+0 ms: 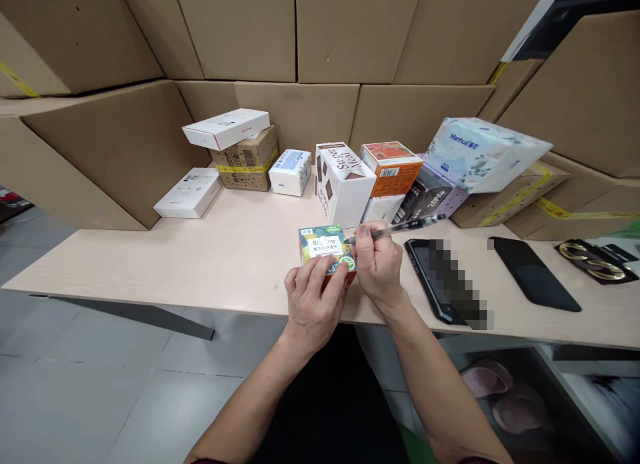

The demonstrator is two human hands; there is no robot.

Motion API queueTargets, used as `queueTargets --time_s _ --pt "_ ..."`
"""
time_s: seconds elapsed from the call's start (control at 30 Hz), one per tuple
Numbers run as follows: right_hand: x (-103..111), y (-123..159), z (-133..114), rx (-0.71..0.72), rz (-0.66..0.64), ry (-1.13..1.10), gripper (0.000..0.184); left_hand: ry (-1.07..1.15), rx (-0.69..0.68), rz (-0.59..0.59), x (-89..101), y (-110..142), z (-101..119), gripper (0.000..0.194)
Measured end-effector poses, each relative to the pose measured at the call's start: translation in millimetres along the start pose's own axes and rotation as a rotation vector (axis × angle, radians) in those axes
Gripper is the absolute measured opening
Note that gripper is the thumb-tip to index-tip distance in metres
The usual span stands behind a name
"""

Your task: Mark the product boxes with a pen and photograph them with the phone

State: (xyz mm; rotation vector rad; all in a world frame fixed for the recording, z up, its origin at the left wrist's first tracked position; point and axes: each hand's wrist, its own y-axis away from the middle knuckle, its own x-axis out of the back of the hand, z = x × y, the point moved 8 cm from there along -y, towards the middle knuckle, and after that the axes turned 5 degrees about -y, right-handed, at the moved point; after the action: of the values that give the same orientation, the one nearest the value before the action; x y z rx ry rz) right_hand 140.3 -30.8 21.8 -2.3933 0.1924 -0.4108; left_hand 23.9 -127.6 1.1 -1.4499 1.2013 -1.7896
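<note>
A small printed carton (324, 245) in green, blue and yellow, with a white label panel, sits at the front middle of the table. My left hand (316, 303) grips its near side, fingers bent over the top. In my right hand (381, 267) is a dark pen (413, 225), pinched near its lower end and lying low to the right. The pen's tip meets the carton's top by the right end of the label; whether it leaves a mark is too small to tell. My fingers cover the carton's near edge.
Behind the carton stand a white box (345, 184), an orange box (391, 167) and a tissue pack (485, 154). White flat boxes (187, 194) lie at the left. A phone (425, 277) and a black slab (535, 274) lie right. Cardboard boxes (240, 31) wall the back.
</note>
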Motion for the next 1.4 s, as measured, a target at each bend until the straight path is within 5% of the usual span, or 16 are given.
queueTargets --time_s 1.1,1.3,1.4 --pt "-7.6 -1.8 -8.8 0.062 -0.080 0.030 0.024 -0.008 -0.007 0.005 0.0 -0.7 1.5 0.027" --pt "13.1 -2.8 -0.5 0.100 0.076 0.068 0.022 0.022 0.006 -0.001 -1.1 0.2 -1.1 0.029" --pt "22.5 -1.7 10.8 0.114 0.006 0.228 0.024 0.012 0.071 -0.007 -1.5 0.9 -6.9 0.031"
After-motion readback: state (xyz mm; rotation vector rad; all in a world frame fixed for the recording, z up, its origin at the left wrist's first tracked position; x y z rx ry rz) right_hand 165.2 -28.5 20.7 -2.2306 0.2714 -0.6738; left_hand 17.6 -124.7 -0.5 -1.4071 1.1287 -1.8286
